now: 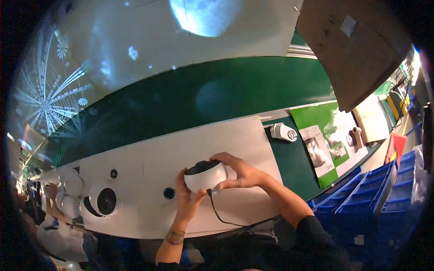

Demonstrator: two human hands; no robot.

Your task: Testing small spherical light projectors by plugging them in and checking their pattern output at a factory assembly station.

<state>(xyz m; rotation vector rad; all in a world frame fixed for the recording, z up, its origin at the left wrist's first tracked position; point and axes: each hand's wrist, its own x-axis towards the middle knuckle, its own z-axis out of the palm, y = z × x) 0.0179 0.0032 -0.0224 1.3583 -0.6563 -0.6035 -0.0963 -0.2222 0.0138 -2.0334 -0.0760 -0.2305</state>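
Observation:
Over the pale work surface [144,198] I hold a white, rounded projector [205,181] with a black top, tilted a little. My left hand [184,196] grips its left side, with the thumb low on the front. Around the right side and upper edge curl the fingers of my right hand [239,173]. A thin black cable [214,208] leaves the projector's underside and trails toward the near edge. Left of my left hand lies a small dark disc [169,193]; a second small black disc [114,173] is farther left.
Similar white units, one with a black face [106,201], stand at the left near another person's hand [55,201]. To the right are a small white device [284,132], a green printed sheet [321,151] and blue crates [366,189]. Brown cardboard [352,49] overhangs. Light patterns [203,16] fall on the backboard.

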